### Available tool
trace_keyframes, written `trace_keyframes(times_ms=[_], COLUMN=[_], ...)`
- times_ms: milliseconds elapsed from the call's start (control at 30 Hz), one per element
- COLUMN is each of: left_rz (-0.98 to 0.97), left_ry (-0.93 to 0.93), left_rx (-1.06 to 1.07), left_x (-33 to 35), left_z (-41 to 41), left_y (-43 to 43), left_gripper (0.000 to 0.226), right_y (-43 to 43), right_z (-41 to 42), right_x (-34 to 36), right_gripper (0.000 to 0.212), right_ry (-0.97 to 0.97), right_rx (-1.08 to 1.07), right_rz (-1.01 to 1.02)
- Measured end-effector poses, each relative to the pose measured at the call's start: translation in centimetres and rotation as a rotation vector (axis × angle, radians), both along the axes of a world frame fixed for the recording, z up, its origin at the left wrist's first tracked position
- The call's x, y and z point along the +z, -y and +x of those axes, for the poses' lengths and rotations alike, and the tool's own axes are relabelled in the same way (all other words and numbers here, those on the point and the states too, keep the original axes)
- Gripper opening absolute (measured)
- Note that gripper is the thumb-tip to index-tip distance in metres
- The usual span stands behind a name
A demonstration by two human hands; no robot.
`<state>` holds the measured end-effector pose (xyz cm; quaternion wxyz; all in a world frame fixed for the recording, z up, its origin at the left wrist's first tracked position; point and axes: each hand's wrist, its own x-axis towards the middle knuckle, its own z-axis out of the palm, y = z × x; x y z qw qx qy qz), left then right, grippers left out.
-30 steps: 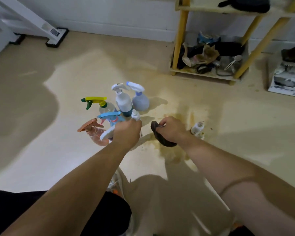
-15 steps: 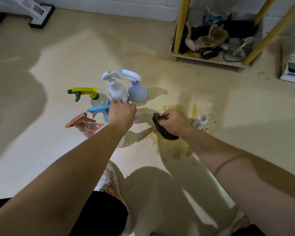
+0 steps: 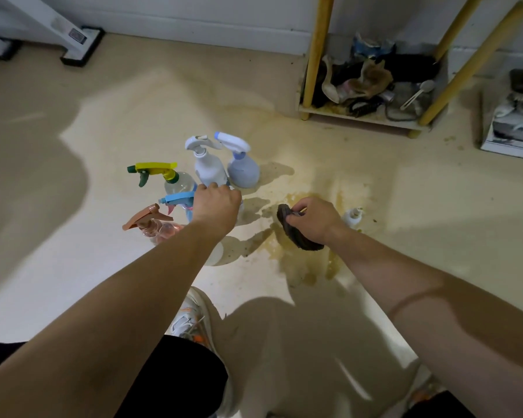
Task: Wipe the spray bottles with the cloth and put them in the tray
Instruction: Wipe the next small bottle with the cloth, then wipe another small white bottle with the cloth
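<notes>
right hand [image 3: 313,220] grips the dark cloth [image 3: 298,235] bunched, ready to wipe. left hand [image 3: 216,206] curls down over the spray bottles [image 3: 209,170] clustered on the floor [image 3: 103,267], likely picking one (grip hidden, cannot tell). no tray in view.

Left hand [image 3: 216,203] curled; right hand [image 3: 313,220] clenched

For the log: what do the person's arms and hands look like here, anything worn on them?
Both arms are bare, no sleeves in view. The left hand and right hand wear no gloves, rings or watch that I can see. A thin dark line circles the right forearm; band or mark, I cannot tell.
</notes>
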<state>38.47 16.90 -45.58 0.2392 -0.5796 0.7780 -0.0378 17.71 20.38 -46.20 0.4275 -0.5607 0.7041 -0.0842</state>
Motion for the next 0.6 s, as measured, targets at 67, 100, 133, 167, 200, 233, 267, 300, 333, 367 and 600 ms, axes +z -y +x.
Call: trace_keyframes(times_ms=[67,100,133,167,200,233,267,300,333,367,600], left_rz=[-0.024,-0.034,-0.043,-0.049,-0.054,-0.052,-0.042,-0.031,-0.023,-0.007,0.211], left_ry=[-0.035,-0.06,-0.088,-0.119,-0.151,-0.181,-0.211,-0.242,-0.276,-0.312,-0.468], left_rx=[0.006,0.002,-0.007,-0.017,-0.022,-0.018,-0.009,-0.004,-0.002,0.0,0.022], left_x=[0.8,1.2,1.7,2.0,2.3,2.4,2.5,2.4,2.2,1.9,0.3], left_z=[-0.6,-1.0,-1.6,-2.2,-3.0,-3.8,-4.7,-5.7,-6.7,-7.7,-14.5], left_y=[-0.6,-0.9,-1.2,-1.5,-1.9,-2.3,-2.6,-3.0,-3.3,-3.7,-5.9], left_gripper=[0.015,0.013,0.011,0.01,0.01,0.01,0.011,0.014,0.019,0.023,0.033], right_y=[-0.3,-0.5,-0.7,-1.0,-1.3,-1.6,-1.9,-2.3,-2.7,-3.1,-6.9], right_z=[-0.7,-1.2,-1.7,-2.4,-3.1,-3.8,-4.6,-5.6,-6.5,-7.6,-14.7], right_x=[1.0,1.4,2.0,2.6,3.2,3.9,4.6,5.2,5.8,6.3,6.2], right_gripper=[0.026,0.024,0.021,0.019,0.018,0.018,0.019,0.019,0.018,0.017,0.019], right_ry=[-0.026,-0.034,-0.034,-0.035,-0.041,-0.053,-0.068,-0.08,-0.084,-0.084,-0.133], right_rx=[0.006,0.001,-0.013,-0.028,-0.036,-0.037,-0.04,-0.052,-0.075,-0.103,-0.237], right_rz=[-0.017,-0.03,-0.044,-0.06,-0.078,-0.097,-0.116,-0.133,-0.144,-0.15,-0.088])
